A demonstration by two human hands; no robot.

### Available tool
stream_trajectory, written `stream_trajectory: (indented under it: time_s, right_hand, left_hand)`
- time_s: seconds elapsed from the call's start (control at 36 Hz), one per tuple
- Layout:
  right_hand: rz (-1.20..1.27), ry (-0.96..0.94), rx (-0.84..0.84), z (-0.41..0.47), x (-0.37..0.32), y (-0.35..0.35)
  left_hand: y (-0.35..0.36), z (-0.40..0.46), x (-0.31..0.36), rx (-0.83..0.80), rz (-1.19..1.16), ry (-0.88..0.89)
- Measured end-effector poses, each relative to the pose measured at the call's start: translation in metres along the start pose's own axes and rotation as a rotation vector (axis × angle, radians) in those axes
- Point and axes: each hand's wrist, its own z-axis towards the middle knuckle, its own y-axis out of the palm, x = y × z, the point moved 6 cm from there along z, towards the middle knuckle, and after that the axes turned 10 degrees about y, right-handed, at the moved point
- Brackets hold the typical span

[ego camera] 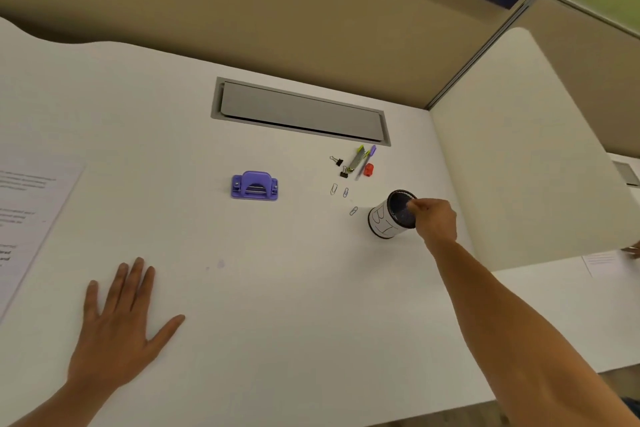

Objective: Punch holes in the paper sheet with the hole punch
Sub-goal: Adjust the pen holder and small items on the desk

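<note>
Meanwhile, the right hand (434, 220) pinches the rim of a tilted pen cup (391, 215) on the white desk (277, 288), while the left hand (119, 322) lies flat, fingers spread, holding nothing. A purple hole punch (254, 186) sits mid-desk; the printed paper sheet (24, 218) lies at far left.

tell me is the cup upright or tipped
Tipped. The cup leans with its dark mouth turned toward the camera, and the right hand grips its rim. Whether its base touches the desk cannot be told.
</note>
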Motion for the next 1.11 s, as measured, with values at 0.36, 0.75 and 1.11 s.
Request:
stream_trajectory:
  time_s: [0.36, 0.75, 1.11]
  right_hand:
    - [-0.292, -0.158, 0.127, 0.008, -0.015, 0.0]
    - [0.004, -0.349, 0.292, -0.054, -0.032, 0.012]
    - [-0.414, -1.044, -0.174, -0.271, -0.003, 0.214]
  left_hand:
    - [0.001, 0.0, 0.0, 0.008, 0.012, 0.01]
    - [0.0, 0.001, 0.0, -0.018, 0.01, 0.016]
    - [0.002, 0.0, -0.002, -0.04, 0.041, -0.004]
